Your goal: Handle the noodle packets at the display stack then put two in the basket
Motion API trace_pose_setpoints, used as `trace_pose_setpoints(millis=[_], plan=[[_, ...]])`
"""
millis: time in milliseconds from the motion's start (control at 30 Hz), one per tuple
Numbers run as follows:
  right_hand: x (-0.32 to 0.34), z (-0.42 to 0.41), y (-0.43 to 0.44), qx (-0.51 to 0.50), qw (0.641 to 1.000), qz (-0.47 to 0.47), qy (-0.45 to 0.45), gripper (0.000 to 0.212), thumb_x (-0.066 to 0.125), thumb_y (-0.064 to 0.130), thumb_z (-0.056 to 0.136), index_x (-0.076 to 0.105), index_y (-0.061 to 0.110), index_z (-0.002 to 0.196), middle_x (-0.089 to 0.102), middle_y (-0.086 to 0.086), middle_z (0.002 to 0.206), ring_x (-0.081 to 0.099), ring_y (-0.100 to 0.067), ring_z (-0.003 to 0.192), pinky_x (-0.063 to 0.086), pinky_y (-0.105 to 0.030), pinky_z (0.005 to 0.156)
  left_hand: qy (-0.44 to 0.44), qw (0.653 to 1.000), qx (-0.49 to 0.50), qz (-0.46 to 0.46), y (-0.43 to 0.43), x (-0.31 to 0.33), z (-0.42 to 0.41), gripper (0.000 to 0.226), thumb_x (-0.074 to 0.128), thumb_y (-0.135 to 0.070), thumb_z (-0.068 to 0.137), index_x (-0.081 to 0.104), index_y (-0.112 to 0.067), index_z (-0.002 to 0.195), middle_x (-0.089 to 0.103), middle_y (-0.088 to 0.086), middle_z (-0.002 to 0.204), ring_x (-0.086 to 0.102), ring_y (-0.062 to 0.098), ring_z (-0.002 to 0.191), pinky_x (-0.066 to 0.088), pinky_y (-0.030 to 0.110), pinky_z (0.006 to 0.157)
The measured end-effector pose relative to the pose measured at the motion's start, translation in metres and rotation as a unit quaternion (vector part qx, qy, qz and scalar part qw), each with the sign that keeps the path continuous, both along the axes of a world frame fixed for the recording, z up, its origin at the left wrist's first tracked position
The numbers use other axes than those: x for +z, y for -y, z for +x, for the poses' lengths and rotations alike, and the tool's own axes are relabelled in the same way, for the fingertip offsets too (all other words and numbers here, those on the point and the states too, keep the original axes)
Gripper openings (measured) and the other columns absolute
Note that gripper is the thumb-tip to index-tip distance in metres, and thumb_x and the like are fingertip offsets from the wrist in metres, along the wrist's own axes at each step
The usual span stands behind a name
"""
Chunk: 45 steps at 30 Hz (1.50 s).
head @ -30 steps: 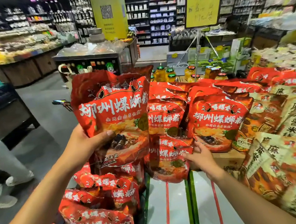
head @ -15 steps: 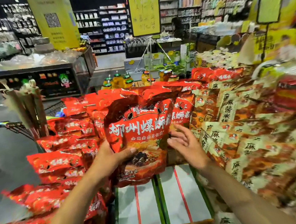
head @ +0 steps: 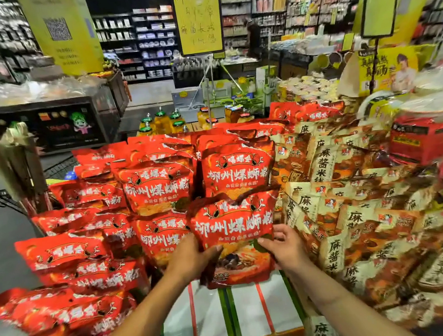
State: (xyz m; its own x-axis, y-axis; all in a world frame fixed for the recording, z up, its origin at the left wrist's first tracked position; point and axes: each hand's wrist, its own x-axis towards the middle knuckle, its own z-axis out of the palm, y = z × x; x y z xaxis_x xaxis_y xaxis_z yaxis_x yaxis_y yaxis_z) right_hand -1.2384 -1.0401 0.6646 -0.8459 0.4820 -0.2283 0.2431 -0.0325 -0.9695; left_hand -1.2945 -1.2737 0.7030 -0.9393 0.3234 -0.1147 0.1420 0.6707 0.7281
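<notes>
Above white cartons [head: 250, 313], both hands [head: 190, 259] [head: 285, 246] grip one red noodle pouch [head: 234, 231].

The red noodle packet [head: 233, 231] is showing glossy, crinkled plastic film. Below it, the cartons [head: 228, 316] are showing smooth matt cardboard sealed with shiny tape.

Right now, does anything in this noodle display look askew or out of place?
Mostly the left side: red noodle packets lie slumped at angles, not upright. Both hands, left and right, hold one red packet upright.
</notes>
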Motion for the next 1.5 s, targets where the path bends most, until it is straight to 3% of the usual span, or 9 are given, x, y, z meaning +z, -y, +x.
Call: trace_pose_setpoints(millis=[233, 433, 600, 700, 833, 933, 1233, 1367, 1500], plan=[[-0.024, -0.018, -0.003, -0.047, 0.997, -0.064, 0.022, 0.027, 0.073, 0.005, 0.093, 0.056, 0.011, 0.112, 0.068, -0.009, 0.115, 0.068, -0.029, 0.107, 0.062, -0.046, 0.076, 0.04, 0.999, 0.035, -0.007, -0.021, -0.022, -0.01, 0.028, 0.066, -0.028, 0.1, 0.057, -0.019, 0.126, 0.065, -0.001, 0.116, 0.06, 0.017, 0.101, 0.046, 0.027, 0.087], [-0.024, -0.045, -0.007, -0.092, 0.995, -0.048, -0.012, 0.025, 0.072, 0.003, 0.093, 0.054, 0.017, 0.104, 0.068, -0.005, 0.108, 0.067, -0.027, 0.108, 0.055, -0.052, 0.1, 0.093, 0.984, 0.082, 0.125, -0.038, -0.026, -0.027, 0.032, 0.069, -0.013, 0.097, 0.058, -0.018, 0.127, 0.069, -0.011, 0.1, 0.067, 0.011, 0.089, 0.058, 0.03, 0.078], [-0.029, -0.056, -0.009, -0.103, 0.992, -0.076, 0.004, 0.067, 0.069, -0.004, 0.093, 0.04, 0.009, 0.152, 0.055, -0.006, 0.131, 0.054, -0.028, 0.128, 0.047, -0.043, 0.106, 0.136, 0.971, 0.094, 0.175, -0.047, -0.038, -0.038, 0.043, 0.07, -0.006, 0.09, 0.056, -0.02, 0.128, 0.072, 0.004, 0.103, 0.07, 0.026, 0.095, 0.06, 0.05, 0.087], [-0.034, -0.058, -0.009, -0.089, 0.991, -0.097, 0.007, 0.082, 0.07, -0.001, 0.093, 0.026, 0.015, 0.161, 0.046, -0.013, 0.154, 0.051, -0.035, 0.138, 0.044, -0.057, 0.112, 0.14, 0.97, 0.099, 0.172, -0.051, -0.036, -0.04, 0.036, 0.067, -0.007, 0.095, 0.055, -0.018, 0.126, 0.07, 0.004, 0.107, 0.068, 0.023, 0.097, 0.058, 0.04, 0.084], [-0.035, -0.059, -0.008, -0.069, 0.991, -0.114, 0.01, 0.086, 0.069, -0.001, 0.094, 0.02, 0.015, 0.163, 0.048, -0.018, 0.154, 0.053, -0.037, 0.136, 0.044, -0.059, 0.112, 0.177, 0.959, 0.101, 0.195, -0.05, -0.043, -0.046, 0.041, 0.062, -0.001, 0.095, 0.054, -0.02, 0.13, 0.07, 0.008, 0.107, 0.069, 0.027, 0.098, 0.059, 0.047, 0.087], [-0.034, -0.059, -0.006, -0.067, 0.992, -0.11, 0.017, 0.087, 0.072, 0.003, 0.093, 0.021, 0.018, 0.163, 0.045, -0.015, 0.156, 0.051, -0.036, 0.137, 0.048, -0.056, 0.108, 0.172, 0.961, 0.103, 0.192, -0.049, -0.05, -0.048, 0.037, 0.066, -0.01, 0.093, 0.058, -0.027, 0.125, 0.072, 0.009, 0.108, 0.07, 0.031, 0.103, 0.056, 0.059, 0.096], [-0.026, -0.052, -0.003, -0.052, 0.994, -0.098, 0.018, 0.081, 0.07, -0.005, 0.092, 0.027, 0.011, 0.16, 0.046, -0.016, 0.153, 0.051, -0.038, 0.137, 0.054, -0.05, 0.099, 0.167, 0.964, 0.101, 0.181, -0.047, -0.035, -0.034, 0.039, 0.065, -0.012, 0.099, 0.054, -0.021, 0.135, 0.071, -0.003, 0.111, 0.067, 0.021, 0.109, 0.053, 0.052, 0.104], [-0.024, -0.046, 0.002, -0.04, 0.996, -0.073, 0.028, 0.078, 0.066, -0.002, 0.097, 0.025, 0.012, 0.161, 0.04, -0.014, 0.157, 0.049, -0.036, 0.139, 0.056, -0.03, 0.072, 0.153, 0.969, 0.088, 0.17, -0.041, -0.035, -0.032, 0.044, 0.068, -0.017, 0.097, 0.054, -0.021, 0.138, 0.07, -0.005, 0.117, 0.066, 0.021, 0.111, 0.053, 0.052, 0.105], [-0.029, -0.041, 0.009, -0.045, 0.997, -0.029, 0.048, 0.078, 0.069, 0.005, 0.096, 0.027, 0.017, 0.16, 0.038, -0.013, 0.16, 0.045, -0.035, 0.142, 0.053, -0.05, 0.104, 0.134, 0.976, 0.076, 0.156, -0.029, -0.028, -0.022, 0.06, 0.07, -0.018, 0.097, 0.044, -0.023, 0.151, 0.067, -0.005, 0.13, 0.063, 0.021, 0.12, 0.05, 0.048, 0.11]])
